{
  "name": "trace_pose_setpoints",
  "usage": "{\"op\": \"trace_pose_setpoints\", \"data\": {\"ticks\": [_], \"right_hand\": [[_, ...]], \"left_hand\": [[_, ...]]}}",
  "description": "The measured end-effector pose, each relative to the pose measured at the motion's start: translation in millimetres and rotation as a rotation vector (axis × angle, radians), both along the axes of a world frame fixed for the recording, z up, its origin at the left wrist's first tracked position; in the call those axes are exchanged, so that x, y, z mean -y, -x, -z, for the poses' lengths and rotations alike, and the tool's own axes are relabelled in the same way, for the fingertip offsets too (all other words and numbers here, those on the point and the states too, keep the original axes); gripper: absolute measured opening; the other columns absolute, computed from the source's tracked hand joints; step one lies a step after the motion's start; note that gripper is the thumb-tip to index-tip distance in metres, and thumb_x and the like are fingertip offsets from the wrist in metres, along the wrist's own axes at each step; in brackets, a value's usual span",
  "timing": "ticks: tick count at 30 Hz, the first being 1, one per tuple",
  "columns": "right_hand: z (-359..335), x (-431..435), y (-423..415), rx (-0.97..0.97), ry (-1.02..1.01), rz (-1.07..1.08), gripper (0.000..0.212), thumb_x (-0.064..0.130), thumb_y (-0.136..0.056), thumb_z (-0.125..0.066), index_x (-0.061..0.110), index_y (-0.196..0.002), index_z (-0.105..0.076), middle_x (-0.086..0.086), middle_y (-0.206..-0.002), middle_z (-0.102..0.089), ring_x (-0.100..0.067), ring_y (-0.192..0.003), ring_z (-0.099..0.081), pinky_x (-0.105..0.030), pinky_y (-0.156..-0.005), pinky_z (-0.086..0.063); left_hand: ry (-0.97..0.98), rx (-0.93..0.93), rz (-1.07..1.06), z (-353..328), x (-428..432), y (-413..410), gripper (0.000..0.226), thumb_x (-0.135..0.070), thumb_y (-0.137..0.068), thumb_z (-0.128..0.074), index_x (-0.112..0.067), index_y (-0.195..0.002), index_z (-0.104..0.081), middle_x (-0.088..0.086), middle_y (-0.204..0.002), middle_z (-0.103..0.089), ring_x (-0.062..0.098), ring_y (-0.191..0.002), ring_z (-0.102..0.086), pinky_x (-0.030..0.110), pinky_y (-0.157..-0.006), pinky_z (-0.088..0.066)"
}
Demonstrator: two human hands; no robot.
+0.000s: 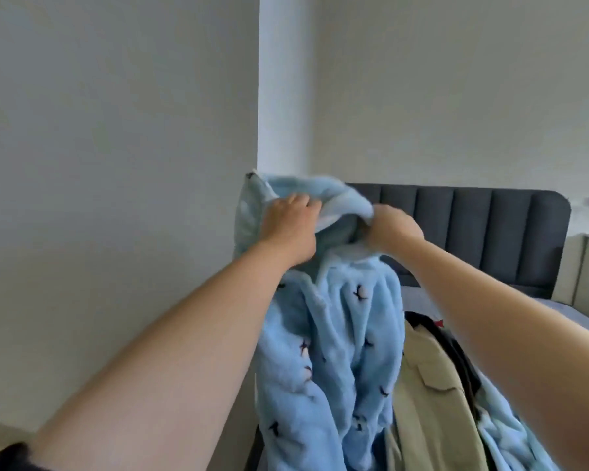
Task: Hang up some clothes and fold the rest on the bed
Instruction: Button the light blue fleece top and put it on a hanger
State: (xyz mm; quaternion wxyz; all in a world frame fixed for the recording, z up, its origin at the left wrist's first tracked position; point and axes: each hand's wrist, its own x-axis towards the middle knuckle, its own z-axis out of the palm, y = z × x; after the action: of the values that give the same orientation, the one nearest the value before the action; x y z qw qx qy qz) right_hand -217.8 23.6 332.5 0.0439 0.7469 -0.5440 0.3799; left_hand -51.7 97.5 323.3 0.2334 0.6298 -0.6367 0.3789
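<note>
A fluffy, matt fleece robe (337, 334) hangs before a smooth beige cloth jacket (429, 402) and a channel-padded grey fabric headboard (490, 232).

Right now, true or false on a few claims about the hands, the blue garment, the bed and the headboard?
1. The left hand and the right hand both grip the blue fleece garment. True.
2. A beige jacket lies on the bed, right of the garment. True.
3. The garment lies folded flat on the bed. False: it hangs unfolded from the hands.
4. The headboard is white. False: it is dark grey.
</note>
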Motion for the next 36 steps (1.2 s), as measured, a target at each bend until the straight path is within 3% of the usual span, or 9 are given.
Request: {"op": "trace_pose_setpoints", "data": {"ticks": [3,6,10,18,21,24,29,34,36], "right_hand": [[8,-5,4,0.022,-0.100,-0.069,0.026,0.008,-0.081,-0.044,0.018,-0.098,-0.062,-0.006,-0.094,-0.065,-0.029,-0.081,-0.057,-0.031,-0.063,-0.044],[15,-14,-6,0.252,-0.023,-0.138,0.034,0.008,-0.081,-0.043,0.024,-0.103,-0.063,-0.003,-0.091,-0.063,-0.026,-0.085,-0.058,-0.030,-0.064,-0.044],[19,-18,-11,0.496,-0.160,-0.201,0.025,0.004,-0.078,-0.039,0.014,-0.088,-0.060,-0.004,-0.077,-0.058,-0.025,-0.075,-0.054,-0.027,-0.060,-0.040],[31,-29,-21,0.770,-0.232,-0.262,0.027,0.003,-0.080,-0.034,0.011,-0.088,-0.058,-0.003,-0.075,-0.059,-0.023,-0.076,-0.058,-0.035,-0.069,-0.051],[31,-33,-21,0.825,-0.239,-0.285,0.030,0.002,-0.081,-0.034,0.012,-0.093,-0.060,-0.006,-0.083,-0.062,-0.025,-0.083,-0.062,-0.038,-0.075,-0.054],[30,-40,-23,0.858,-0.202,-0.326,0.038,0.003,-0.081,-0.033,0.019,-0.102,-0.060,-0.005,-0.097,-0.065,-0.024,-0.090,-0.061,-0.035,-0.064,-0.053],[-4,-36,-1,0.721,-0.023,-0.182,0.048,0.007,-0.084,-0.034,0.021,-0.125,-0.055,-0.006,-0.116,-0.061,-0.026,-0.105,-0.056,-0.030,-0.079,-0.041],[-109,-48,-1,0.942,0.369,-0.206,0.054,0.005,-0.079,-0.031,0.026,-0.126,-0.049,0.000,-0.108,-0.062,-0.021,-0.096,-0.057,-0.031,-0.079,-0.043],[-126,-52,-1,0.758,0.499,-0.207,0.049,0.005,-0.080,-0.036,0.025,-0.123,-0.048,0.001,-0.095,-0.060,-0.022,-0.083,-0.054,-0.031,-0.072,-0.041]], "left_hand": [[-0.502,-0.183,-0.239,22,-4,-7,0.023,-0.018,-0.080,-0.053,-0.020,-0.103,-0.056,0.001,-0.100,-0.059,0.024,-0.085,-0.055,0.030,-0.069,-0.038],[-0.466,-0.428,-0.237,34,-5,-9,0.009,-0.019,-0.080,-0.054,-0.018,-0.089,-0.051,0.002,-0.096,-0.060,0.021,-0.077,-0.053,0.028,-0.065,-0.040],[-0.707,-0.919,0.183,48,-10,-17,0.029,-0.035,-0.073,-0.072,-0.019,-0.095,-0.061,0.003,-0.092,-0.068,0.021,-0.085,-0.065,0.030,-0.068,-0.053],[-1.237,-1.149,0.576,71,-27,-23,0.046,-0.013,-0.084,-0.071,-0.030,-0.122,-0.051,-0.002,-0.116,-0.065,0.019,-0.112,-0.061,0.037,-0.085,-0.053],[-1.072,-1.154,0.456,72,-25,-22,0.042,-0.008,-0.081,-0.067,-0.024,-0.117,-0.054,0.007,-0.105,-0.068,0.027,-0.099,-0.067,0.035,-0.074,-0.057],[-0.706,-0.831,0.102,61,-24,-14,0.014,-0.015,-0.080,-0.056,-0.017,-0.093,-0.061,0.005,-0.081,-0.067,0.025,-0.085,-0.068,0.028,-0.065,-0.051],[-0.138,-0.238,-0.347,-12,-37,-31,0.027,-0.006,-0.087,-0.051,-0.012,-0.111,-0.063,0.011,-0.112,-0.062,0.032,-0.104,-0.061,0.031,-0.071,-0.040],[0.420,-0.504,-0.133,-131,-54,-18,0.029,-0.001,-0.084,-0.046,-0.012,-0.107,-0.061,0.013,-0.110,-0.058,0.036,-0.094,-0.060,0.033,-0.067,-0.036],[0.501,-0.569,-0.100,-143,-64,-22,0.030,-0.002,-0.085,-0.046,-0.014,-0.111,-0.057,0.011,-0.110,-0.056,0.037,-0.090,-0.059,0.033,-0.067,-0.035]]}}
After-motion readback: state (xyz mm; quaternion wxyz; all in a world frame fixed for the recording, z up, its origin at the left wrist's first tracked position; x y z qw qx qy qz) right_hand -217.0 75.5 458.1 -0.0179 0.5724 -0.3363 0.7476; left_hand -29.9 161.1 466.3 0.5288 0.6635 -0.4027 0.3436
